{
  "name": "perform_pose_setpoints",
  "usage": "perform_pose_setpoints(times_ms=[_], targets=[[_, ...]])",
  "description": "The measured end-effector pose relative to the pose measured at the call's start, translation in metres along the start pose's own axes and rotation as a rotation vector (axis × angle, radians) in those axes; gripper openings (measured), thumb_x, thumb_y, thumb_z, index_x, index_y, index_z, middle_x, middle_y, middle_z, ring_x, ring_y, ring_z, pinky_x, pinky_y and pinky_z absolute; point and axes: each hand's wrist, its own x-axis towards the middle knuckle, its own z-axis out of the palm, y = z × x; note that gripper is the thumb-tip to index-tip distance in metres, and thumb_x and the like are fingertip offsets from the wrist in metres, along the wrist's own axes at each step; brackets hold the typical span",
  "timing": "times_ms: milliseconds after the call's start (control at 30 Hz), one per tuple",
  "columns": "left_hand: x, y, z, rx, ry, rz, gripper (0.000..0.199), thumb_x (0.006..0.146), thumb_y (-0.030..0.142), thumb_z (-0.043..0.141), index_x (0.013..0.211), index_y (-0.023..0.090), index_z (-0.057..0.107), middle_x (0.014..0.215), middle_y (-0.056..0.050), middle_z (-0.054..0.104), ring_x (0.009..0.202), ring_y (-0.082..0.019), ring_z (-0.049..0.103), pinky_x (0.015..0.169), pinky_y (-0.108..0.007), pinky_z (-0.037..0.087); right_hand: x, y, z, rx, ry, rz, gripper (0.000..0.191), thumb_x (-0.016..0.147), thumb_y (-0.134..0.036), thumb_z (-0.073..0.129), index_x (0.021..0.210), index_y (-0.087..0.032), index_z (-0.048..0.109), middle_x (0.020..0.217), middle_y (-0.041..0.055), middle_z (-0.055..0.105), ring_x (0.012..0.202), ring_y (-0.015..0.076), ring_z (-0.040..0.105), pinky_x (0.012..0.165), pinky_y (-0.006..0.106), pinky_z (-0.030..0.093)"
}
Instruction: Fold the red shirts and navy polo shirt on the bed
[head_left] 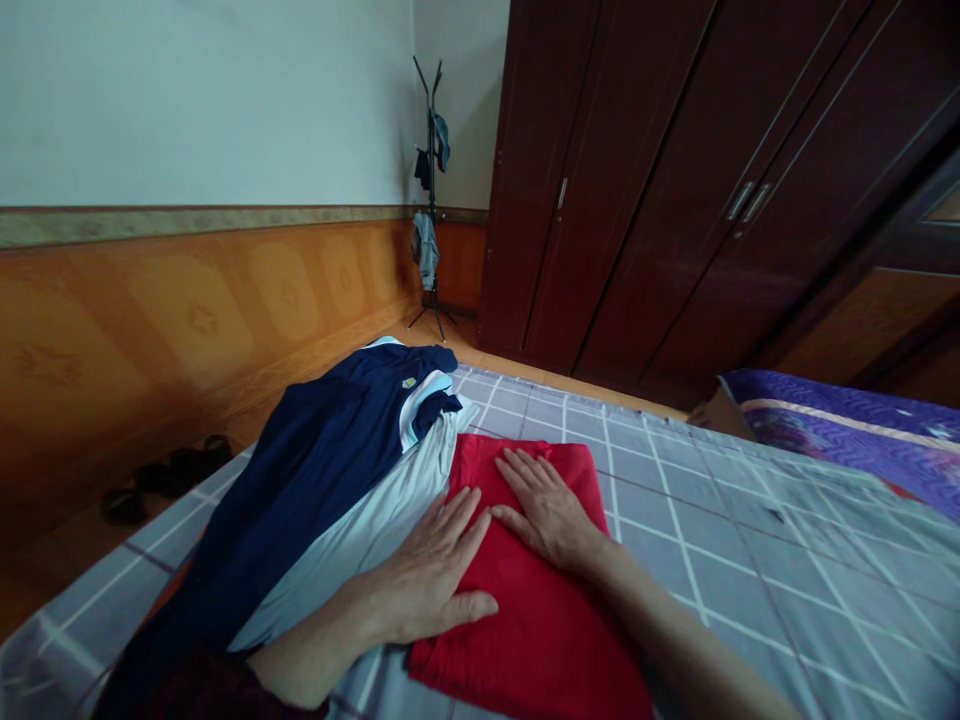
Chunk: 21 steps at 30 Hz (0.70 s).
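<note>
A folded red garment (517, 640) lies flat on the grey checked bedsheet (720, 540) in front of me. My left hand (427, 580) rests flat on its left edge, fingers stretched out and thumb apart. Farther up on the same cloth, my right hand (547, 505) lies palm down with its fingers extended. Neither hand grips anything. Just left of the red garment are a pale, whitish garment (360, 540) and a dark navy garment (300, 480) with a light-blue and white trim and a small badge, both loosely spread.
A black coat stand (431, 200) with hats and clothing stands in the far corner. Dark red wardrobes (637, 180) line the back. On the right is a purple patterned mattress or quilt (847, 420). Dark shoes (172, 475) sit on the floor left of the bed.
</note>
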Motion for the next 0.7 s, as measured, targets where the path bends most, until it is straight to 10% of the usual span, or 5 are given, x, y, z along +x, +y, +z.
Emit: perform_pose_setpoints(times_ms=[167,367,700], targets=[[-0.001,0.002,-0.004,0.032,-0.026,-0.018,0.083,0.089,0.059,0.039,0.148,0.012,0.006,0.152,-0.016,-0.010,0.140,-0.029,-0.010,0.114,-0.050,0.007,-0.014,0.060,-0.009,-0.220,0.134,0.493,0.065,0.091,-0.047,0.042,0.138,-0.002,0.039,0.143,0.0252,0.034,0.133,0.0366,0.030,0.107,0.053,0.025],[-0.001,0.002,0.000,0.062,0.006,-0.001,0.081,0.089,0.055,0.043,0.148,0.012,0.009,0.152,-0.017,-0.009,0.140,-0.030,-0.009,0.114,-0.050,0.009,-0.074,0.014,-0.001,-0.112,0.135,0.155,0.060,0.092,-0.051,0.037,0.143,-0.020,0.035,0.149,0.0100,0.030,0.138,0.0260,0.023,0.111,0.047,0.024],[-0.002,0.014,-0.004,0.086,0.061,-0.033,0.080,0.088,0.056,0.045,0.147,0.014,0.014,0.153,-0.018,0.001,0.141,-0.030,-0.003,0.113,-0.050,0.011,-0.071,0.021,0.008,-0.134,0.256,0.267,0.056,0.092,-0.045,0.039,0.137,-0.011,0.043,0.147,0.0151,0.033,0.137,0.0284,0.024,0.110,0.050,0.023]])
